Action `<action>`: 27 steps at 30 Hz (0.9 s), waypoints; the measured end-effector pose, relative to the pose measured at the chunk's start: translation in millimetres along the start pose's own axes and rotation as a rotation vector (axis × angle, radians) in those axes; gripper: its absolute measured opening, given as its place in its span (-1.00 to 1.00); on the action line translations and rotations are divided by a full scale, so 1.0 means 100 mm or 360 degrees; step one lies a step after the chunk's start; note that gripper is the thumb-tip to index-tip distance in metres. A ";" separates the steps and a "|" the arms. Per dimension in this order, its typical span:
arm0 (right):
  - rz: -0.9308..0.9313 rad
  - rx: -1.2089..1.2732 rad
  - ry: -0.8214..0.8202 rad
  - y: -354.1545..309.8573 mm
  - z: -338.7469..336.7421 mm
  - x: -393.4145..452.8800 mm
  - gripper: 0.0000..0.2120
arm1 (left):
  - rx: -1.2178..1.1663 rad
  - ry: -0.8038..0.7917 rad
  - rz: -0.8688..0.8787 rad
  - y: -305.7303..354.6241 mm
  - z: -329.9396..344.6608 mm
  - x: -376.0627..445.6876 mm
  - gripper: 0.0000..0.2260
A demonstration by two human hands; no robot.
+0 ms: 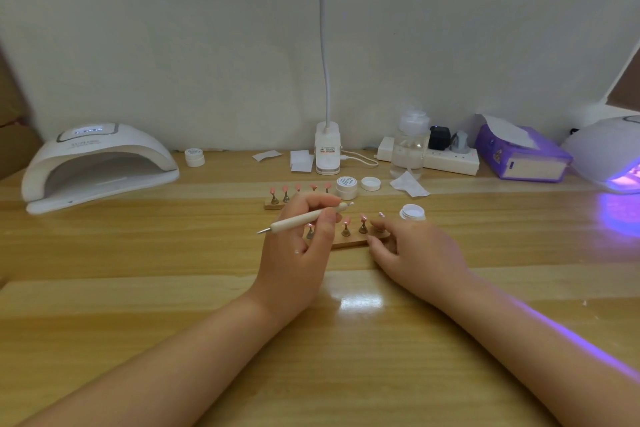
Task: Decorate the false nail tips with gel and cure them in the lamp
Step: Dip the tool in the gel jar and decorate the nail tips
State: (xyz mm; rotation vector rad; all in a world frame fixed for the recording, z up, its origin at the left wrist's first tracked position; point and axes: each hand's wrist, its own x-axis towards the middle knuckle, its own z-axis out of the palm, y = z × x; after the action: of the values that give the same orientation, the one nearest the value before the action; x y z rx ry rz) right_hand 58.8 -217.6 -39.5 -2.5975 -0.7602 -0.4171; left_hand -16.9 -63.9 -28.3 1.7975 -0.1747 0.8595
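At the far left of the frame, a white curing lamp [98,166] is seen on the wooden table [138,288], its opening turned toward the viewer and unlit. Just right of it, near the wall, a small closed white jar [194,157] is set. In the upper centre, a white clip-on desk lamp [325,146] is stood against the wall, its lit head at the top edge.

At centre, a white dotting pen [306,218] is pinched between the thumb and fingers of the left hand [298,246], lying nearly level with one tip pointing left. Behind that hand, a wooden stand [277,203] with pink nail tips [299,188] on small pegs is placed. A second wooden stand [349,241], nearer the viewer, is touched at its right end by the fingers of the right hand [415,250]; these are loosely bent and nothing is seen to be gripped. More pink tips [363,218] are held upright on it.

Right of the far stand, a labelled gel pot [346,186] and a loose lid [370,183] are set; an open pot [412,211] lies just beyond the right hand. Further right, a clear pump bottle [408,146], a power strip [450,159] and a purple tissue box [519,156] are lined along the wall. At the right edge, a second curing lamp [609,152] is lit violet.
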 end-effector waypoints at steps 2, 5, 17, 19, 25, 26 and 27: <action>-0.0056 -0.0021 -0.0026 0.01 0.01 0.01 -0.68 | -0.0019 0.0002 0.0000 0.00 0.00 0.00 -0.92; -0.0079 -0.0032 -0.0048 0.01 0.01 0.02 -0.67 | -0.0014 -0.0002 -0.0001 -0.01 0.00 0.00 -0.91; 0.0070 0.0030 -0.0070 0.01 -0.01 0.01 -0.73 | -0.0002 -0.0014 0.0028 -0.03 0.00 0.00 -0.90; 0.0053 -0.0065 -0.0065 -0.01 -0.02 0.00 -0.70 | 0.0000 -0.0028 0.0023 -0.04 0.01 0.00 -0.93; -0.0047 -0.0338 -0.0021 -0.06 -0.04 -0.01 -0.64 | 0.0011 -0.0071 0.0069 -0.04 0.02 0.00 -0.89; -0.0055 -0.0352 -0.0011 -0.06 -0.05 -0.01 -0.64 | 0.0011 -0.0068 0.0071 -0.04 0.02 0.00 -0.89; -0.0068 -0.0361 -0.0001 -0.06 -0.05 -0.01 -0.64 | 0.0014 -0.0064 0.0071 -0.04 0.02 0.00 -0.89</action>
State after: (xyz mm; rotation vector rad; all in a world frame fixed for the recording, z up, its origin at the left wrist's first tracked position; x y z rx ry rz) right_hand 53.4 -215.5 -33.8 -2.7943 -0.8122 -0.5443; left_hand -14.5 -63.9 -31.6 1.8259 -0.2378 0.8575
